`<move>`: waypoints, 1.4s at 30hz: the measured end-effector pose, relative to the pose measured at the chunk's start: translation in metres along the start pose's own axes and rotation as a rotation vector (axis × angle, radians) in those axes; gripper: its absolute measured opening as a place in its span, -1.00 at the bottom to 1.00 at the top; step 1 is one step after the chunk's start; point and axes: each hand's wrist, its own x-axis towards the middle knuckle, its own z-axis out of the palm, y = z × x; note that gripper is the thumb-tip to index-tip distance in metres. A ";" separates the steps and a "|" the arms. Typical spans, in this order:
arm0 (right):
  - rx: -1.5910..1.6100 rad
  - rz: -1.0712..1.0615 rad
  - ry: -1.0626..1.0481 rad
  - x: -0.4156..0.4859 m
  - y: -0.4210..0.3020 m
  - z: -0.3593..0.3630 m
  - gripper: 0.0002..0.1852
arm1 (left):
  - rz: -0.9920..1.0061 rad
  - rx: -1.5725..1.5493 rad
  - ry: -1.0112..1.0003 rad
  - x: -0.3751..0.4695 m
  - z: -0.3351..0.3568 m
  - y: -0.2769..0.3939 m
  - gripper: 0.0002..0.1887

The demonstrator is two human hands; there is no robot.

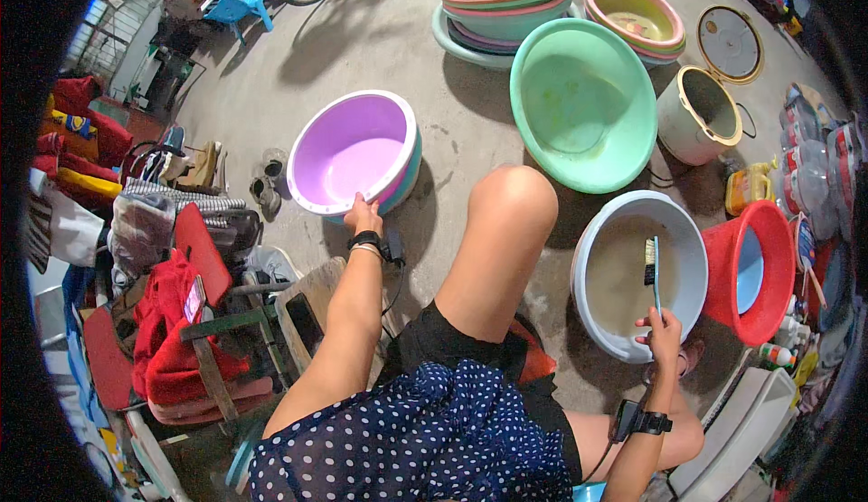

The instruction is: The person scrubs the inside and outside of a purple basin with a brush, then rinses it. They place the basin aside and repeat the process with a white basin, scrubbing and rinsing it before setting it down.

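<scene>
My left hand (364, 216) grips the near rim of a purple plastic basin (349, 153). White edges the basin's rim, and teal shows beneath it; I cannot tell whether that is its outer wall or another basin. In my right hand (663, 336) is a scrub brush (654, 265) with a light blue handle. Its pale and dark bristles are over a grey-blue basin (588, 326) that holds murky water. Behind that basin, a large mint-green basin (576, 95) leans tilted with its inside facing me.
Stacked basins (505, 10) and a pink-rimmed basin (634, 10) stand at the back. A lidded bucket (695, 116), a yellow jug (749, 187) and a red bucket (746, 271) are on the right. Left are a wooden chair (319, 305), red cloth (169, 326) and shoes (266, 193).
</scene>
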 end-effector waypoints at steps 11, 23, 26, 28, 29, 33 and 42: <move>-0.027 -0.015 -0.011 0.009 -0.002 0.005 -0.68 | -0.200 -0.112 -0.138 0.037 -0.009 -0.013 -0.60; -0.033 -0.016 -0.007 0.007 -0.009 0.007 -0.67 | 0.217 0.057 -0.481 0.062 -0.021 0.037 -0.69; -0.017 -0.035 -0.025 0.007 -0.013 0.010 -0.68 | 0.027 -0.206 -0.443 0.043 0.000 0.064 -0.73; -0.022 -0.073 -0.016 0.006 -0.014 0.012 -0.70 | -0.124 -0.302 -0.361 0.024 0.016 0.073 -0.74; -0.023 -0.075 -0.010 0.006 -0.015 0.012 -0.71 | -0.156 -0.326 -0.318 0.013 0.022 0.074 -0.74; -0.018 -0.103 0.000 0.004 -0.013 0.011 -0.72 | -0.107 -0.286 -0.367 -0.042 0.042 0.047 -0.73; 0.006 -0.129 0.005 0.000 -0.013 0.008 -0.74 | -0.424 -0.207 -0.546 -0.151 0.055 0.027 -0.70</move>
